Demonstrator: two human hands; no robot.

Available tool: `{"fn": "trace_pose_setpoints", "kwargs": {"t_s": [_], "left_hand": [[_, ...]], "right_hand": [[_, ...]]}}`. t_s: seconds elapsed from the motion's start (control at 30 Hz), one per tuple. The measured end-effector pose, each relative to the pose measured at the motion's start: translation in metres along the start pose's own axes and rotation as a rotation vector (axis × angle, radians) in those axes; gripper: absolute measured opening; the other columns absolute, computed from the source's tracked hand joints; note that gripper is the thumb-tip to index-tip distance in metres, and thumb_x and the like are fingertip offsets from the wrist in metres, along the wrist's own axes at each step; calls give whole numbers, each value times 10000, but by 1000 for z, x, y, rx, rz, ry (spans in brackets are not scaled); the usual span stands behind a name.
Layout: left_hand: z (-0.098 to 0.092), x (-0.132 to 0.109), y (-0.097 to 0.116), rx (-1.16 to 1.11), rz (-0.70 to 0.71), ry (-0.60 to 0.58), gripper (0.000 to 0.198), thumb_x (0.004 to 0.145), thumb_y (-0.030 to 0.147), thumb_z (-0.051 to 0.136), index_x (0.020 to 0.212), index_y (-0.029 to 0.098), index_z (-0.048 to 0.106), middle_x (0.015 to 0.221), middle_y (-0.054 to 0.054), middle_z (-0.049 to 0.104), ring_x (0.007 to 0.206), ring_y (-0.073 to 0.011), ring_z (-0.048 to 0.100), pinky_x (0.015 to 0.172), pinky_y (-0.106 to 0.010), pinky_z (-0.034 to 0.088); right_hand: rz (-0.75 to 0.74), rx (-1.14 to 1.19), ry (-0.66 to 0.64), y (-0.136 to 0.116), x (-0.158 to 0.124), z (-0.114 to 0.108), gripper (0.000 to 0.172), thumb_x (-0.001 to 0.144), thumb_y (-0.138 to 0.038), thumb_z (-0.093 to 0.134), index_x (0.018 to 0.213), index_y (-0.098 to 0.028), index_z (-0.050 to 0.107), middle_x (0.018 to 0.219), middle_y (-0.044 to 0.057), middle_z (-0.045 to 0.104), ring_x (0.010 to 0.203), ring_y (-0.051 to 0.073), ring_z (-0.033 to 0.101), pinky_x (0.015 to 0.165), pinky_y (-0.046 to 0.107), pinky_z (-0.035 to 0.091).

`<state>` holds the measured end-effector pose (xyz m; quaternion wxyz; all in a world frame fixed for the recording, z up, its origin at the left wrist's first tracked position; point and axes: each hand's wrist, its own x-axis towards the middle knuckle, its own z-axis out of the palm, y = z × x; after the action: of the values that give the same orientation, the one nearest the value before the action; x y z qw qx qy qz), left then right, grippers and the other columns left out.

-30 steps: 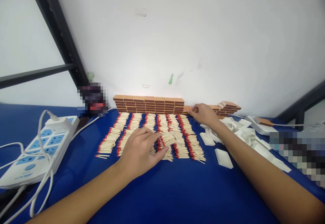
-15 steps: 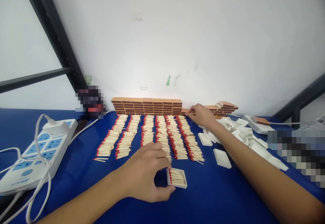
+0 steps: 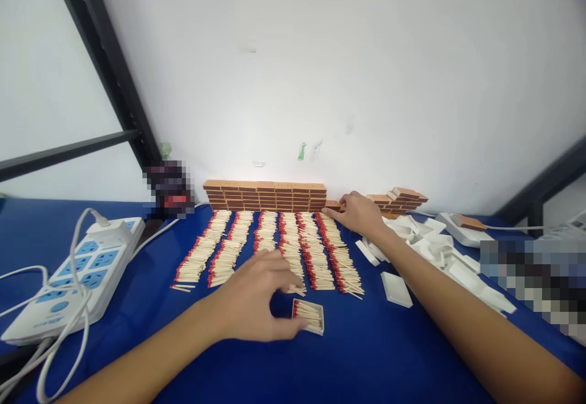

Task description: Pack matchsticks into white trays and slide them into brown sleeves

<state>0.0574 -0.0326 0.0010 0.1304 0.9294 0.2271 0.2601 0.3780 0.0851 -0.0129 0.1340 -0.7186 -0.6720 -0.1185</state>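
A small white matchbox tray (image 3: 315,324) filled with red-headed matches lies on the blue tabletop. My left hand (image 3: 260,297) is around its left side, thumb and fingers apart, with the thumb tip at the tray's lower left edge. At the back, my right hand (image 3: 364,213) rests low beside the right end of the stacked brown matchboxes (image 3: 265,198). Its thumb points left to the top of the rightmost row of matches (image 3: 339,254), its fingers apart from the thumb by a low matchbox (image 3: 333,205). I see nothing held in it.
Several match rows (image 3: 229,251) spread before the stack. White empty trays (image 3: 439,245) are heaped at right, with one separate tray (image 3: 396,289) nearer. Further matchboxes (image 3: 403,196) stand behind. A power strip (image 3: 86,270) with looping white cables is at left, and a wall (image 3: 293,86) closes the back.
My left hand has loosened from the filled tray, which now lies slightly further left in view. The right hand has shifted a little left and its thumb has stretched out.
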Motion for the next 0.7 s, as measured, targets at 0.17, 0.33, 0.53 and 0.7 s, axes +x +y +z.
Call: {"fn": "trace_pose_setpoints", "kwargs": {"t_s": [0.17,0.33,0.53,0.7], "left_hand": [[-52,18,-45,140,-405,529,230,915,430,690,1011,230,750,897,-29,748,876,-223,690,859,-374,533],[-85,21,-112,453,-970,582,526,847,340,697,1311,118,586,1279,-175,671,1264,-342,616,1106,-454,478],[-76,23,-152,433,-1113,395,788,773,409,771,1376,-5,478,1395,-326,571,1378,-430,541,1107,-468,475],[-75,29,-165,379,-1127,296,768,722,517,835,1267,56,552,1287,-290,684,1223,-397,674,967,-407,539]], "right_hand": [[-1,-1,47,-6,-1,1,664,925,-754,571,1045,-122,739,1090,199,722,945,333,709,817,396,475],[15,33,111,-11,0,-1,527,986,-627,569,1095,-134,722,1155,176,714,969,310,702,828,380,463],[-17,108,124,-18,-1,-4,382,996,-536,595,1014,-181,735,1112,120,740,976,275,692,786,349,452],[-19,133,114,-20,0,2,384,964,-561,634,946,-192,740,1063,119,749,915,263,685,751,345,451]]}}
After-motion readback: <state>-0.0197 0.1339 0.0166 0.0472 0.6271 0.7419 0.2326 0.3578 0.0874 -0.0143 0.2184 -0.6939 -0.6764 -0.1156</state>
